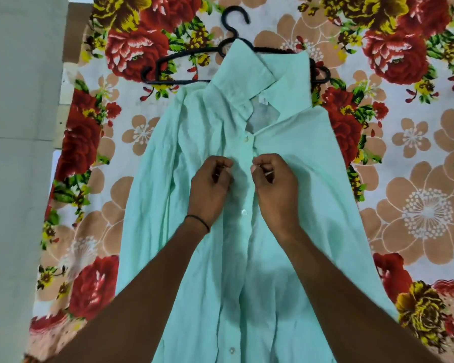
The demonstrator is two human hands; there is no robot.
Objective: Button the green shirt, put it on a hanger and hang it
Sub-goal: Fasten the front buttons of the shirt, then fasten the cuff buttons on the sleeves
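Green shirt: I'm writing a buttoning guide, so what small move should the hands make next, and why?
Probably bring the two front edges together and push the button through its hole. The left hand and right hand each pinch the green shirt at the front opening, a small gap apart, between an upper button and a lower button. Any button between them is hidden.
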